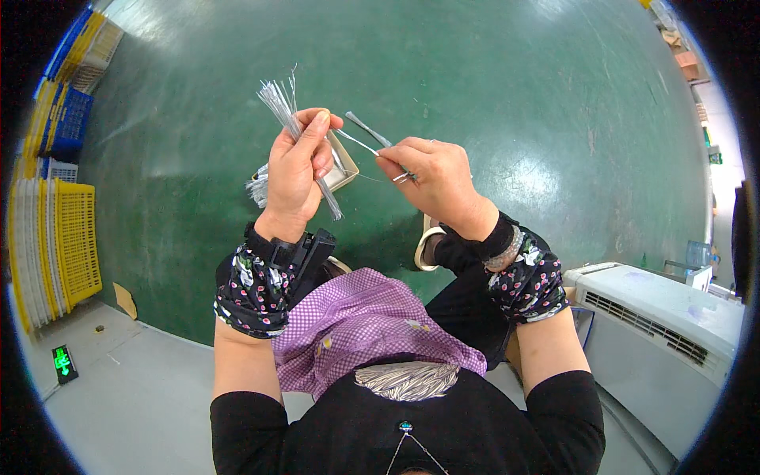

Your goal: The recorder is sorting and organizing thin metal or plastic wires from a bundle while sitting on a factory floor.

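Note:
My left hand [297, 166] is closed around a bundle of thin grey wires [279, 103], their loose ends fanning out above the fist and a shorter tail showing below it. My right hand [431, 174] is closed in a pinch on a twisted pale wire strand [360, 141] that stretches toward my left fingertips. From the same right hand juts a slim grey piece [366, 127], flared at its tip; its kind is unclear. Behind my left hand sits a small cream box [346, 174], partly hidden, with more grey wire ends [257, 190] beside it.
Stacked yellow, white and blue plastic baskets [75, 237] line the left side of the green floor [198, 71]. At the lower right stands a white appliance with a vent grille [641, 317]. A purple checked cloth [356, 324] covers my lap.

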{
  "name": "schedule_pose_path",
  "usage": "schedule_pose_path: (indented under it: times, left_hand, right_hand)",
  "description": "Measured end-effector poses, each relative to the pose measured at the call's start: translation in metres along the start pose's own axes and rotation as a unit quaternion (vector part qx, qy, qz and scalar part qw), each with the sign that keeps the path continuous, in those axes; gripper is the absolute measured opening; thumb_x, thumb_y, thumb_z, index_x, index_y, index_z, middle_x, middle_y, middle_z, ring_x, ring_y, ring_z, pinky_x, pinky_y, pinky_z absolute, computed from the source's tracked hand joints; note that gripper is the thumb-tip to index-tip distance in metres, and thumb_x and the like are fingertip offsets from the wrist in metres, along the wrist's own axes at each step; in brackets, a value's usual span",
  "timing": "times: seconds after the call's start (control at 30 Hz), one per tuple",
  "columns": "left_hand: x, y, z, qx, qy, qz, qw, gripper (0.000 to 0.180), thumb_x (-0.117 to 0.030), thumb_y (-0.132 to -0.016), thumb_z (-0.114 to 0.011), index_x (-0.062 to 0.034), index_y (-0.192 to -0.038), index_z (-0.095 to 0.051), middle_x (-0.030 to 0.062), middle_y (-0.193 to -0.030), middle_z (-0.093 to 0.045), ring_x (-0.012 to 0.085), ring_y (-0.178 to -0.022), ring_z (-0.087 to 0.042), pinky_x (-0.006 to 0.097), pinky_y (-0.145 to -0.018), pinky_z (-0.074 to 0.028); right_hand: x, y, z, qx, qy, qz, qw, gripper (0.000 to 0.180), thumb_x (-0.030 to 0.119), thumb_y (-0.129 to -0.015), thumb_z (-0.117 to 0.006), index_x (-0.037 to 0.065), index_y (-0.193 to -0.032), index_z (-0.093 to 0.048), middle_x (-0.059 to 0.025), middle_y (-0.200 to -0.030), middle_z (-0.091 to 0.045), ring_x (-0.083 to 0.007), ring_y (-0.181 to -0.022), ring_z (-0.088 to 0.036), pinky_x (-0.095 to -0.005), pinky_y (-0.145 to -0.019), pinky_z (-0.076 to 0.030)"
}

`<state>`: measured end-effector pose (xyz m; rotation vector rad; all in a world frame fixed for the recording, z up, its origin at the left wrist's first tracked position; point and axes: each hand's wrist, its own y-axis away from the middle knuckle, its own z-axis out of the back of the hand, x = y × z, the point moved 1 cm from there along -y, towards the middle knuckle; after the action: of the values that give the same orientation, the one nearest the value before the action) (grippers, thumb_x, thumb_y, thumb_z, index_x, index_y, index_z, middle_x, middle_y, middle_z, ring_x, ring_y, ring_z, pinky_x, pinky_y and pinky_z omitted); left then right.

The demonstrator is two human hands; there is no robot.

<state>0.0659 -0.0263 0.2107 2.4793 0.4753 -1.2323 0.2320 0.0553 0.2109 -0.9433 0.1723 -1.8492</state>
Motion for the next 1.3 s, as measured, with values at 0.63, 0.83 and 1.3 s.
schedule_pose_path:
  times: [0.63, 0.83, 1.3]
  left_hand:
    - [-0.001, 0.003, 0.004, -0.002, 0.019, -0.016, 1.000, 0.013, -0.015, -0.089, -0.051, -0.0042, -0.095, -0.054, 0.0047, -0.089, -0.058, 0.0004, -0.048, -0.036, 0.016, -0.042, -0.028]
    - [0.002, 0.002, 0.000, -0.017, 0.003, -0.002, 1.000, 0.013, -0.016, -0.089, -0.053, -0.0038, -0.094, -0.054, 0.0056, -0.090, -0.059, 0.0005, -0.048, -0.036, 0.016, -0.042, -0.029]
    - [-0.005, 0.009, 0.003, 0.040, 0.052, -0.028, 0.997, 0.012, -0.015, -0.089, -0.051, -0.0038, -0.093, -0.054, 0.0057, -0.089, -0.059, 0.0006, -0.048, -0.035, 0.016, -0.043, -0.029]
  right_hand:
    - [0.011, -0.001, -0.006, 0.016, -0.134, -0.129, 0.982, 0.010, 0.016, -0.079, -0.063, 0.007, -0.076, -0.060, 0.0007, -0.062, -0.054, -0.0100, -0.053, -0.052, -0.0242, -0.046, -0.039]
    - [0.004, -0.001, 0.002, -0.015, 0.034, 0.025, 0.999, 0.006, 0.013, -0.073, -0.066, 0.009, -0.073, -0.061, -0.0047, -0.065, -0.056, -0.0217, -0.053, -0.055, -0.0298, -0.045, -0.042]
    - [0.004, 0.001, -0.005, 0.173, -0.563, -0.407, 0.698, 0.024, 0.021, -0.088, -0.051, 0.000, -0.081, -0.061, 0.0008, -0.065, -0.058, -0.0064, -0.061, -0.052, -0.0188, -0.052, -0.038]
